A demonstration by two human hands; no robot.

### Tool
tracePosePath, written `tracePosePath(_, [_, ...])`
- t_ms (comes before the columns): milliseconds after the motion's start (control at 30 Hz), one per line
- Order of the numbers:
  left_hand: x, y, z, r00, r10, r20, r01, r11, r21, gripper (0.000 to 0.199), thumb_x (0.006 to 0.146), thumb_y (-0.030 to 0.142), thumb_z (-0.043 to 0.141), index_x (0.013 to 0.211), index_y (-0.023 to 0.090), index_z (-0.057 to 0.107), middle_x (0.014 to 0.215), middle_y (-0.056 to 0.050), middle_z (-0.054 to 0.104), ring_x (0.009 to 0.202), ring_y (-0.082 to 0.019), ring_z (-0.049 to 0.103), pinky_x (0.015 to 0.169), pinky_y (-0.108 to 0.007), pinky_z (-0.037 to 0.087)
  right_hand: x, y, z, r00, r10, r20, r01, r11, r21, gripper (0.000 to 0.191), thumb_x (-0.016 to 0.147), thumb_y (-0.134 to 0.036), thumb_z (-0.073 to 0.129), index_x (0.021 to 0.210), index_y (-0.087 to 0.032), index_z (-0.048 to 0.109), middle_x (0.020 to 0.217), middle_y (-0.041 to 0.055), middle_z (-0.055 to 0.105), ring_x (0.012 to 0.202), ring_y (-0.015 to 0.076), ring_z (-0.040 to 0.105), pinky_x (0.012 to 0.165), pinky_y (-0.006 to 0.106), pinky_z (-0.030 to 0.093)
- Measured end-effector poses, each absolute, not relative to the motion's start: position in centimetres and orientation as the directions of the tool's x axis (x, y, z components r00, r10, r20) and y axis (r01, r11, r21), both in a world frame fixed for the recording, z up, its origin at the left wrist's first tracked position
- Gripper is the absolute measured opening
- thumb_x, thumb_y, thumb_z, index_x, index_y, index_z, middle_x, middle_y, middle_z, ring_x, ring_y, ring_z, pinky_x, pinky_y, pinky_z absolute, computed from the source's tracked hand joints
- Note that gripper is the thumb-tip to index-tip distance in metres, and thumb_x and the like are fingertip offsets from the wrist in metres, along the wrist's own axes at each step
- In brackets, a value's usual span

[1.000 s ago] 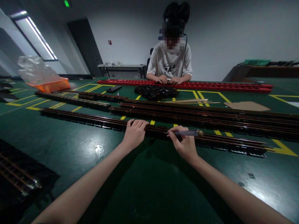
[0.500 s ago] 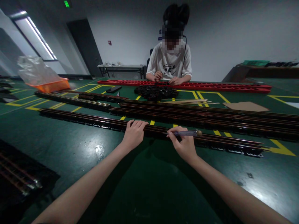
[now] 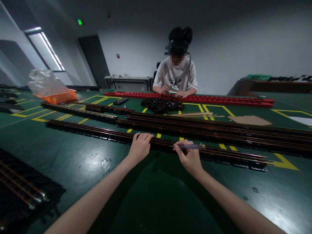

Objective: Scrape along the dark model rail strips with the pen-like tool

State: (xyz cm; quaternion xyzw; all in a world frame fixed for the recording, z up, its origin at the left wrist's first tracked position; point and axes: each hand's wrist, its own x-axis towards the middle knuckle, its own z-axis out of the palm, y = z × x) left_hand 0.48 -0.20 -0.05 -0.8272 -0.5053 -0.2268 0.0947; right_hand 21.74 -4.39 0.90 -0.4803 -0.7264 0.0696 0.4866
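A long black strip [image 3: 97, 133] with copper-coloured rods along it lies across the table in front of me. My left hand [image 3: 140, 148] is laid over its middle, the fingers curled across the top and toward the far side; the thumb is hidden. Just to the right, my right hand [image 3: 191, 157] pinches a screwdriver [image 3: 191, 146] with a clear purplish handle and a gold-coloured end cap. The screwdriver lies nearly level, its tip pointing left at the strip between my hands. Whether the tip touches a rod is too small to tell.
More rod-bearing black strips [image 3: 214, 131] lie just beyond, and another [image 3: 21, 182] at near left. Farther back are a pile of black parts [image 3: 162, 105], a phone [image 3: 120, 101], cardboard [image 3: 250, 120], an orange basket [image 3: 60, 96] and a red rail [image 3: 219, 100], where a co-worker [image 3: 175, 74] sits.
My view has tilted up a little, so the scene sits lower in the picture. Both hands keep their places on the strip, and the screwdriver stays in my right hand.
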Motion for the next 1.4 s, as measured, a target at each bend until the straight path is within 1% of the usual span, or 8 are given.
tracePosePath(167, [0.40,-0.16,-0.11,0.365,0.784,0.502,0.883,-0.463,0.081,0.036,0.083,0.009,0.037,0.111,0.019,0.057,0.112,-0.007,0.064,0.108,-0.020,0.054,0.101,-0.041,0.030,21.71,-4.36,0.75,-0.059,0.758,0.649,0.634,0.531,-0.563,0.018,0.084,-0.028,0.050,0.071,-0.020,0.059,0.070,0.0030,0.065,0.072,0.0185,0.058,0.070,0.033,0.042])
tracePosePath(367, [0.32,-0.17,-0.02,0.326,0.802,0.500,0.899,-0.427,0.099,0.032,0.083,0.012,0.040,0.109,0.018,0.057,0.111,-0.007,0.063,0.108,-0.021,0.055,0.102,-0.042,0.030,21.72,-4.36,0.77,-0.064,0.769,0.636,0.636,0.523,-0.567,0.018,0.084,-0.027,0.050,0.071,-0.020,0.059,0.070,0.0029,0.065,0.072,0.0185,0.058,0.069,0.033,0.042])
tracePosePath(600, [0.30,-0.15,-0.10,0.332,0.783,0.527,0.897,-0.434,0.079,0.032,0.081,0.011,0.042,0.107,0.019,0.058,0.109,-0.007,0.064,0.105,-0.022,0.056,0.100,-0.044,0.033,21.73,-4.31,0.56,-0.062,0.761,0.646,0.639,0.527,-0.560,0.019,0.085,-0.028,0.049,0.072,-0.020,0.060,0.072,0.0032,0.065,0.074,0.0184,0.058,0.071,0.033,0.042])
tracePosePath(800, [0.31,-0.18,-0.08,0.328,0.791,0.517,0.896,-0.434,0.095,0.031,0.083,0.012,0.040,0.107,0.019,0.058,0.109,-0.008,0.064,0.106,-0.022,0.055,0.100,-0.045,0.032,21.74,-4.27,0.47,-0.057,0.759,0.649,0.640,0.527,-0.559,0.018,0.085,-0.028,0.049,0.072,-0.020,0.060,0.071,0.0030,0.065,0.073,0.0185,0.058,0.071,0.033,0.042])
tracePosePath(1233, [0.33,-0.26,0.06,0.327,0.799,0.505,0.895,-0.434,0.106,0.029,0.084,0.013,0.040,0.106,0.019,0.058,0.109,-0.007,0.064,0.106,-0.022,0.056,0.101,-0.044,0.032,21.81,-4.26,0.55,-0.066,0.776,0.627,0.628,0.521,-0.578,0.017,0.085,-0.027,0.049,0.073,-0.019,0.059,0.071,0.0030,0.065,0.073,0.0188,0.058,0.073,0.036,0.042])
tracePosePath(1400, [0.34,-0.22,-0.12,0.325,0.785,0.528,0.897,-0.432,0.089,0.029,0.083,0.012,0.042,0.105,0.020,0.059,0.106,-0.006,0.065,0.104,-0.021,0.056,0.099,-0.043,0.033,21.77,-4.23,0.46,-0.059,0.775,0.629,0.629,0.518,-0.579,0.018,0.085,-0.027,0.049,0.072,-0.020,0.058,0.071,0.0027,0.065,0.073,0.0184,0.058,0.072,0.034,0.042])
